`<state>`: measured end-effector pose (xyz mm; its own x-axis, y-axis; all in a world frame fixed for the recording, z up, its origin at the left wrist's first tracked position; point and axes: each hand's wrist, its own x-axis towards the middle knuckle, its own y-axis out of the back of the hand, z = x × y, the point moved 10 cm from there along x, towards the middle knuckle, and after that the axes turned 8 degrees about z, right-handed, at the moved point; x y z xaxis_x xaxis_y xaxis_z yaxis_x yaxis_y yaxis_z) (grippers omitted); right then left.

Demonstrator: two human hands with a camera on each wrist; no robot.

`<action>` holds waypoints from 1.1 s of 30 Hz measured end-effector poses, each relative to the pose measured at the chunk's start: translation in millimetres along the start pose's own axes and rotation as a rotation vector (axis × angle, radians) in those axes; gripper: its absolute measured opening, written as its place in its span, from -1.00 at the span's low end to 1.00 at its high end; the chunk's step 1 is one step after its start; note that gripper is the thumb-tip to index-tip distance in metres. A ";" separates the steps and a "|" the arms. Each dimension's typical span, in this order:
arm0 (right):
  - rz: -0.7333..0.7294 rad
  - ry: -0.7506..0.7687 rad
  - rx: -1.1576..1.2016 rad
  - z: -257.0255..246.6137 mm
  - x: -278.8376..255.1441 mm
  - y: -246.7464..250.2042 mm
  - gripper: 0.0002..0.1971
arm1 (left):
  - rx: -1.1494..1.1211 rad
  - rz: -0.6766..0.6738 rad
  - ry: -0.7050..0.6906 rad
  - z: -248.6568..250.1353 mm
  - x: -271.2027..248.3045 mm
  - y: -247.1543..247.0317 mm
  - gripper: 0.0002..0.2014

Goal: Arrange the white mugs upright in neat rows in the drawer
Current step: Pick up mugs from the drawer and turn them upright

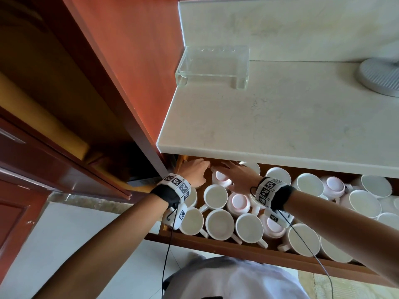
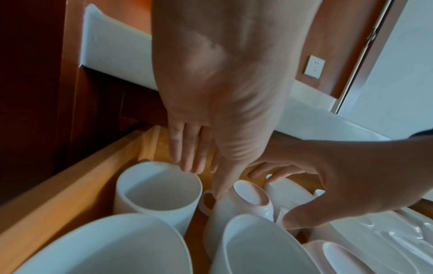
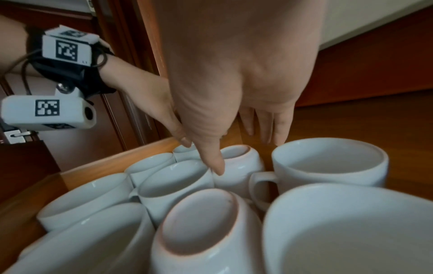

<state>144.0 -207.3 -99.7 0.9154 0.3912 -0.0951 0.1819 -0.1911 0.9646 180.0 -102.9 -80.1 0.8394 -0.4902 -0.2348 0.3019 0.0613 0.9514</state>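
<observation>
The open wooden drawer holds several white mugs, some upright, some upside down with pinkish bases showing. My left hand and right hand reach into the back left corner, either side of one upside-down mug. In the left wrist view the left hand has straight fingers above an upright mug, and its thumb touches the upside-down mug. In the right wrist view the right hand is spread, its thumb against that mug. Neither hand grips anything.
The pale countertop overhangs the drawer's back, carrying a clear acrylic stand and a grey round base. A dark red cabinet door stands open at left. More upright and upturned mugs crowd the drawer's right side.
</observation>
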 end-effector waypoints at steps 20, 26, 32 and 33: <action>0.099 0.041 -0.121 -16.9 8.9 0.3 -0.36 | 0.074 -0.033 -0.049 -7.0 -15.0 -19.9 -0.31; 0.163 -0.043 -0.044 -10.1 -9.6 10.5 -0.19 | 0.029 0.013 -0.069 0.2 -14.6 -16.0 -0.24; 0.141 -0.183 -0.063 -5.4 -34.0 22.5 -0.17 | 0.053 0.013 -0.114 12.8 -14.6 -14.3 -0.19; 0.153 -0.201 -0.061 -5.7 -38.2 23.4 -0.16 | 0.054 0.013 -0.124 15.5 -15.2 -13.8 -0.20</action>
<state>111.2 -221.5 -72.1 0.9846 0.1742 0.0117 0.0197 -0.1773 0.9840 156.0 -109.8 -86.6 0.7799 -0.5933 -0.1992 0.2635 0.0226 0.9644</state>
